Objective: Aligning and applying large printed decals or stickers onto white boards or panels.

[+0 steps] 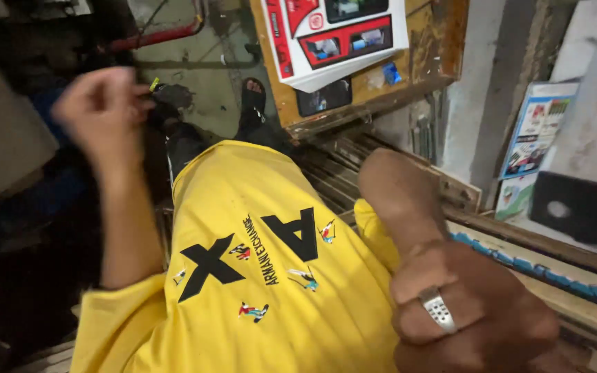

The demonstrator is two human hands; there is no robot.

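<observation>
The left hand [101,110] is raised and curled shut, pinching something small and yellowish [154,84] between its fingertips; what it is cannot be told. The right hand [464,304], wearing a ridged silver ring [438,308], is fisted with the thumb up, holding nothing visible. The tiny piece could slip and vanish on the dark, cluttered floor [195,76]. A worn wooden bench [423,55] carries glossy red-and-white cartons [333,34] at its near edge.

The person wears a bright yellow shirt [257,276] with short sleeves, printed across the front with large black letters and small coloured figures. A silver ring [437,308] with a textured face sits on one finger. A dark sandal [253,97] covers one foot.
</observation>
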